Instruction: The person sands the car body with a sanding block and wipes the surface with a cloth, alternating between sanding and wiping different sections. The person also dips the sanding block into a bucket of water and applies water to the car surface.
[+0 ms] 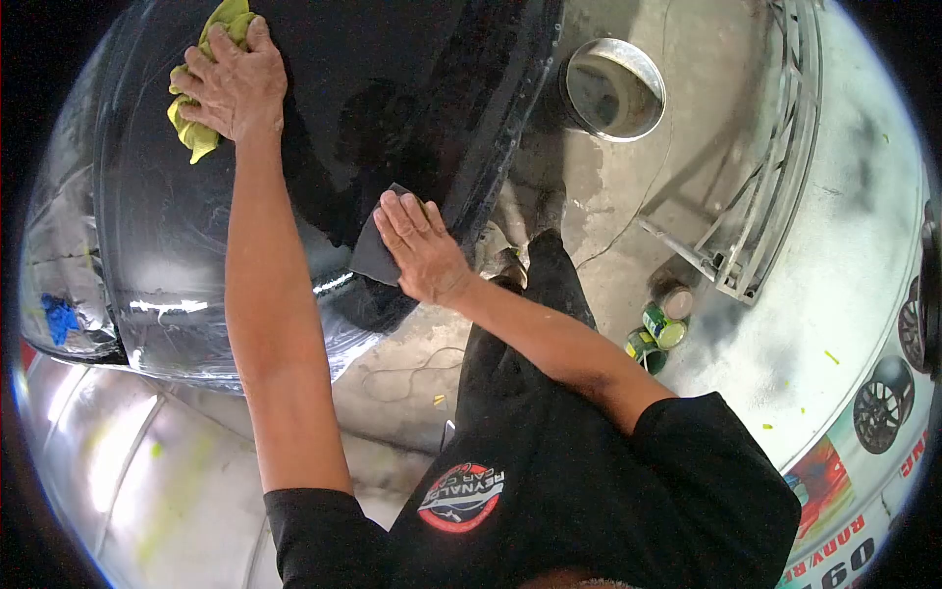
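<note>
Between ten and eleven o'clock, the left hand (235,83) lay with fingers spread over a yellow cloth (199,142), probably soft, light and easily bunched from its middle. Just off centre, the right hand (427,250) rested flat, unclenched, on a dark grey sheet (371,255), seemingly thin and bendy, best taken by its bare nine o'clock edge. The black car panel (412,88) beneath looked stiff and slick.

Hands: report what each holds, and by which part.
Left hand presses a yellow cloth by its middle; right hand presses a dark sheet by its picture-right side.
</note>
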